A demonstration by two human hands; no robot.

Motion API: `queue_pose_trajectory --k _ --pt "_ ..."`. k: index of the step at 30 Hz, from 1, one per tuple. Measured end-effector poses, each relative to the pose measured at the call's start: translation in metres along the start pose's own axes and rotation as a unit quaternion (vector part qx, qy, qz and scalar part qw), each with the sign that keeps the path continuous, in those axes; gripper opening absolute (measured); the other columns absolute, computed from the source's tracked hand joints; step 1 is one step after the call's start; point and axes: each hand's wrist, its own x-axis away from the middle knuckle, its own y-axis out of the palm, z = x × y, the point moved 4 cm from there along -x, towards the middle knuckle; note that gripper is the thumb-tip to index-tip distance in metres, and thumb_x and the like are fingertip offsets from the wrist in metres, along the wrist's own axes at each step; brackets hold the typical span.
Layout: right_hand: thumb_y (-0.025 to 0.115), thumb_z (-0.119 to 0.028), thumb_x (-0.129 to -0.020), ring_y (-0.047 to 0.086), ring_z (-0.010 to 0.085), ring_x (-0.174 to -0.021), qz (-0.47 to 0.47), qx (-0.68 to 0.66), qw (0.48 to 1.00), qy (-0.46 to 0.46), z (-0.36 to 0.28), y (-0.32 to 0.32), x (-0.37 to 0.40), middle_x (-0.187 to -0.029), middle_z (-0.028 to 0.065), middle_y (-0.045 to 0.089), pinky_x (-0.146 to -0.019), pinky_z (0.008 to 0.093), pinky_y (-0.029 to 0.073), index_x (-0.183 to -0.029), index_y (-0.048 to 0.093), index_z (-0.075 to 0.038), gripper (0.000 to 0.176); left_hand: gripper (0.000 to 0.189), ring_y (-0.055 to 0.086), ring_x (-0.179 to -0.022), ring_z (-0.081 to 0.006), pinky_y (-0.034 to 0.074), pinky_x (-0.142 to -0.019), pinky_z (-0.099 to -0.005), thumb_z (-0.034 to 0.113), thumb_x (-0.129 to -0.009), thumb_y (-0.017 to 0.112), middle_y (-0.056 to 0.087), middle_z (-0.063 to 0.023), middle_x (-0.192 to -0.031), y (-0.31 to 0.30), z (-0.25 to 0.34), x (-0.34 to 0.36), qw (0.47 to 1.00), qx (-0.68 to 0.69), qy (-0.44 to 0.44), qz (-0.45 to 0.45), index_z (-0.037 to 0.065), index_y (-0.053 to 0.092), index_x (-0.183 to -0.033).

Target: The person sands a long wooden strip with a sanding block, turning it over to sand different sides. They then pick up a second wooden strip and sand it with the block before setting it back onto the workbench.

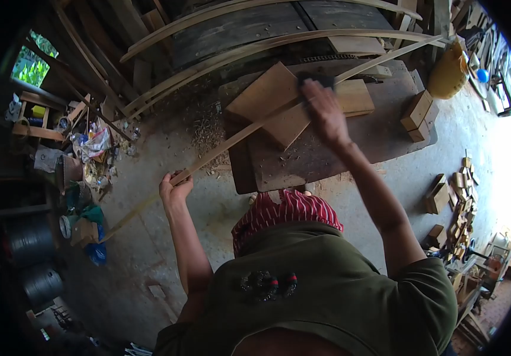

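Observation:
A long thin wooden strip [225, 145] runs slantwise across the view, its middle lying over a wide wooden block [267, 95] on the workbench [362, 139]. My left hand [176, 186] is closed round the strip, off the near left corner of the bench. On the strip's upper part my right hand [326, 113] presses a dark pad [306, 78], slightly blurred. The pad is mostly under my fingers, so its exact kind does not show. Beside my right hand another wooden block [355, 98] lies on the bench, partly behind the hand.
Two small wood blocks [416, 111] sit at the bench's right end. Beyond the bench, long curved wood strips [225, 56] lie over dark boards. Wood shavings [208, 130] litter the floor, with a pile of offcuts [460, 190] at right and a yellow sack [448, 71] at upper right.

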Motion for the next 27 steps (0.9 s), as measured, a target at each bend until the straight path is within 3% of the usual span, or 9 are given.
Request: queue_pose_trajectory --k 5,10,13,15,16,19,22,25,27 --pt "0.055 -0.007 -0.082 0.035 0.0345 -0.141 0.06 0.079 0.992 0.077 0.048 -0.004 0.004 -0.151 0.0184 0.039 -0.116 0.0484 0.026 -0.141 0.043 0.002 0.061 0.019 0.053 -0.076 -0.0176 0.044 -0.091 -0.0456 0.022 -0.101 0.047 0.045 -0.0008 -0.075 -0.005 -0.006 -0.003 1.0 -0.001 0.011 0.012 0.008 0.047 -0.088" --pt "0.046 -0.012 -0.087 0.031 0.0283 -0.144 -0.056 -0.058 0.991 -0.107 -0.108 0.044 0.005 -0.154 0.0142 0.035 -0.121 0.0431 0.022 -0.142 0.043 -0.003 0.056 0.018 0.053 -0.076 -0.0182 0.044 -0.087 -0.0447 0.022 -0.1 0.048 0.046 -0.0014 -0.075 -0.004 0.0 -0.011 1.0 -0.02 0.017 -0.003 0.008 0.049 -0.088" --pt "0.045 -0.01 -0.093 0.034 0.0289 -0.143 -0.097 -0.12 0.976 -0.151 -0.127 0.046 0.005 -0.154 0.0135 0.036 -0.119 0.0447 0.025 -0.145 0.04 -0.005 0.052 0.02 0.053 -0.075 -0.0178 0.046 -0.083 -0.043 0.022 -0.1 0.047 0.046 -0.0016 -0.076 -0.005 0.003 -0.015 0.999 -0.034 0.002 0.008 0.008 0.048 -0.086" --pt "0.047 -0.008 -0.09 0.035 0.029 -0.142 -0.083 -0.117 0.982 -0.126 -0.083 0.026 -0.002 -0.154 0.0125 0.036 -0.119 0.0455 0.025 -0.145 0.04 -0.006 0.056 0.022 0.052 -0.071 -0.0176 0.048 -0.077 -0.0403 0.019 -0.099 0.047 0.046 -0.0012 -0.073 -0.01 0.004 -0.021 1.0 -0.015 0.019 0.002 0.007 0.047 -0.081" --pt "0.055 -0.007 -0.083 0.039 0.0302 -0.139 -0.041 -0.001 0.994 -0.102 -0.056 0.021 -0.005 -0.15 0.0125 0.041 -0.117 0.0456 0.03 -0.141 0.045 -0.005 0.059 0.022 0.052 -0.071 -0.0176 0.048 -0.077 -0.0403 0.019 -0.099 0.047 0.046 -0.0012 -0.073 -0.013 0.005 -0.025 1.0 -0.014 0.016 0.004 0.007 0.047 -0.081" --pt "0.056 -0.008 -0.083 0.038 0.0335 -0.139 0.028 0.029 0.999 0.029 0.05 -0.007 -0.01 -0.148 0.0154 0.043 -0.116 0.0467 0.029 -0.139 0.047 -0.004 0.057 0.022 0.051 -0.066 -0.0176 0.049 -0.073 -0.0394 0.016 -0.098 0.046 0.044 -0.0015 -0.069 -0.017 0.013 -0.034 0.999 -0.01 0.044 0.004 0.007 0.045 -0.078" --pt "0.054 -0.007 -0.086 0.04 0.0364 -0.137 0.097 0.08 0.986 0.107 0.08 -0.02 -0.012 -0.144 0.0214 0.046 -0.114 0.0468 0.029 -0.134 0.05 0.0 0.049 0.021 0.047 -0.061 -0.017 0.047 -0.074 -0.0385 0.014 -0.096 0.046 0.04 -0.001 -0.063 -0.02 0.018 -0.037 0.998 0.016 0.053 -0.024 0.008 0.044 -0.076" --pt "0.054 -0.006 -0.086 0.04 0.0357 -0.137 0.066 0.073 0.991 0.092 0.044 -0.008 -0.004 -0.142 0.0223 0.048 -0.115 0.0451 0.03 -0.135 0.05 0.003 0.05 0.017 0.042 -0.058 -0.0156 0.044 -0.073 -0.0363 0.011 -0.095 0.047 0.037 -0.0002 -0.059 -0.014 0.014 -0.039 0.987 0.051 0.069 -0.133 0.007 0.049 -0.078" --pt "0.056 -0.009 -0.082 0.045 0.0319 -0.134 -0.016 0.023 0.998 -0.058 -0.019 0.009 0.006 -0.142 0.0175 0.048 -0.115 0.0448 0.033 -0.135 0.05 0.0 0.054 0.017 0.035 -0.056 -0.0156 0.04 -0.07 -0.0332 0.011 -0.098 0.044 0.031 0.0009 -0.059 -0.003 0.012 -0.029 0.96 0.066 0.106 -0.252 0.004 0.057 -0.089"
